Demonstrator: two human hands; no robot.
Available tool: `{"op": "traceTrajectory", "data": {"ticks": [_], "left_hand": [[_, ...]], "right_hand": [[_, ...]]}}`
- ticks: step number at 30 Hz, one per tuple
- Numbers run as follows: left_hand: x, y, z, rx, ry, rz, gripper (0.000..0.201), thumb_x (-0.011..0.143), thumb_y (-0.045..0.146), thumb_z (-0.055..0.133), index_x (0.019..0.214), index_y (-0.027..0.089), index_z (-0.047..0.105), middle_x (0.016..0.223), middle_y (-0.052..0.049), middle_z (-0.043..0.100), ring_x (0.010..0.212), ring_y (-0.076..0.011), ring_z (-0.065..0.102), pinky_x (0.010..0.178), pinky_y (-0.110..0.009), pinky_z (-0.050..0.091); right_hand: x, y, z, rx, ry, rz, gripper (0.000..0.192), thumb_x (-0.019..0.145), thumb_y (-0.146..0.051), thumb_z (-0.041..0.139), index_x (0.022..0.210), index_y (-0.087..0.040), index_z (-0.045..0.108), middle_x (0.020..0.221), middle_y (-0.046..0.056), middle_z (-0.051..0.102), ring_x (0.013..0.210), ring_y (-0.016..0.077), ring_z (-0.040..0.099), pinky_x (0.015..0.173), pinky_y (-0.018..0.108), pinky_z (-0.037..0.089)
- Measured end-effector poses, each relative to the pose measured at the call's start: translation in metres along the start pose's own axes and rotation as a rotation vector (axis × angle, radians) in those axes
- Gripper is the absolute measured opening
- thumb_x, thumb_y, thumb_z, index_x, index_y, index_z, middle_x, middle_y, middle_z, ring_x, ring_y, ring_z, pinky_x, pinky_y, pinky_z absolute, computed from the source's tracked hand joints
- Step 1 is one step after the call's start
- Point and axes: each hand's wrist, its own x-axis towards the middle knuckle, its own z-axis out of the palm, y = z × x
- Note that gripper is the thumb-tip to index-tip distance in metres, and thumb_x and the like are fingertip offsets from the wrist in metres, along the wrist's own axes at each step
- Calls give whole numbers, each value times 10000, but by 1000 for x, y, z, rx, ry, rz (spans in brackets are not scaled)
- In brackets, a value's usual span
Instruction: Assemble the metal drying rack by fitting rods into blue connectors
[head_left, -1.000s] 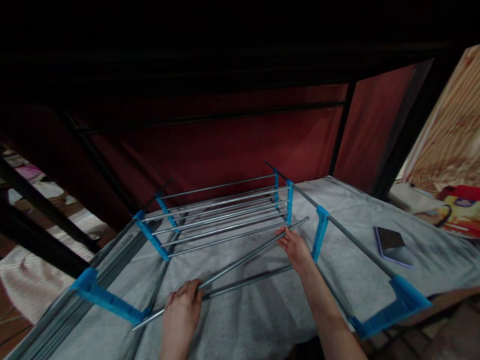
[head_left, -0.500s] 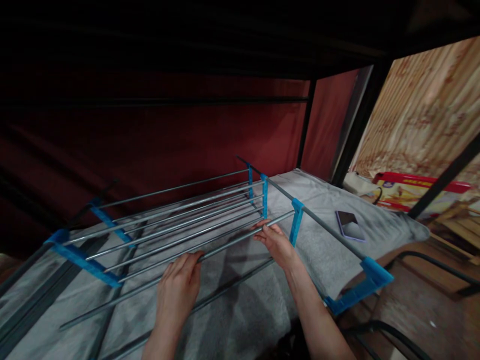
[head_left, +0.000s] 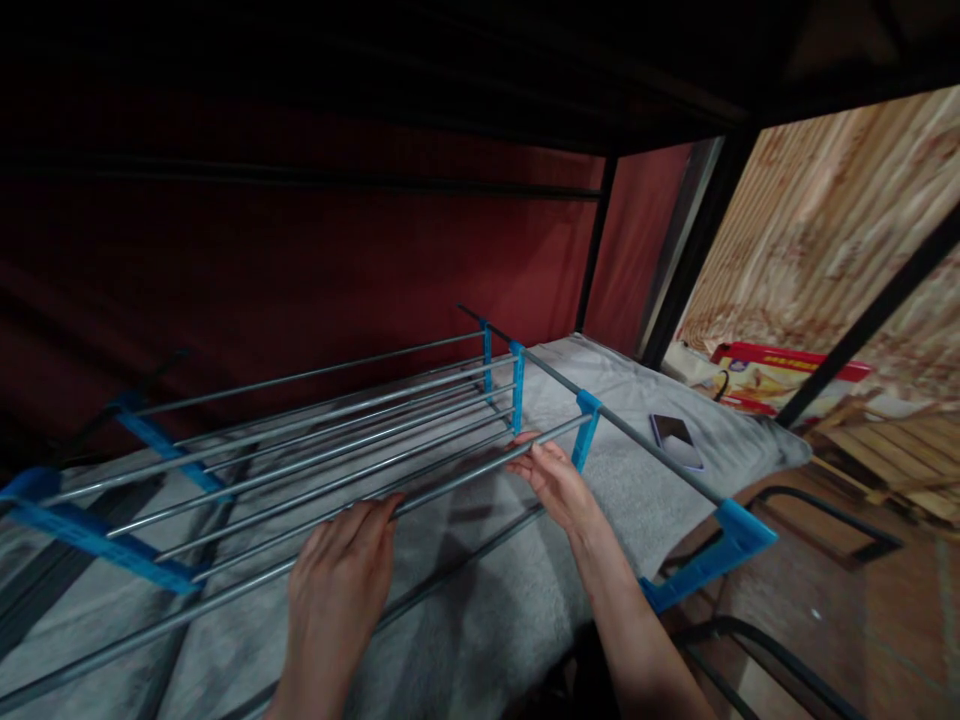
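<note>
A rack of grey metal tubes joined by blue plastic brackets (head_left: 739,545) lies on a grey blanket (head_left: 517,590). My left hand (head_left: 349,560) is wrapped over one long metal tube (head_left: 457,478) near its middle. Closer to the right end, my right hand (head_left: 551,475) grips the same tube between thumb and fingers. That tube's right end meets a small blue bracket (head_left: 586,430) on the side pole (head_left: 652,442). Its left end reaches past the lower left, apart from the long blue bracket (head_left: 105,540) there. Several parallel tubes run behind it.
A phone (head_left: 676,440) lies on the blanket to the right. Black bed-frame posts (head_left: 694,250) stand around, with a dark red wall (head_left: 375,270) behind. Beyond the bed are a red and yellow box (head_left: 780,378), a wooden stool (head_left: 889,455) and a black metal chair frame (head_left: 817,510).
The view has turned slightly to the right, so the rack's left end sits further left. Both hands stay on the same tube, with its right end still at the small blue bracket.
</note>
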Motion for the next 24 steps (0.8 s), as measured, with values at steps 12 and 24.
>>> {"op": "traceTrajectory", "data": {"ticks": [12,24], "left_hand": [[8,23,-19,-52,-121,-111,299,957,96,525,1185,197,689,969,-48,730,875,-214,654,817,-362,476],[9,30,-31,-104,-276,-180,351,952,89,542,1265,218,632,997,-26,704,944,-203,641,864,-367,497]], "right_hand": [[-5,-1,-26,0,72,-4,158,807,-394,736,917,-287,772,1031,52,763,954,227,701,905,418,570],[0,-1,-39,-345,629,-375,118,578,-256,721,688,-214,729,679,40,651,614,193,603,665,399,529]]}}
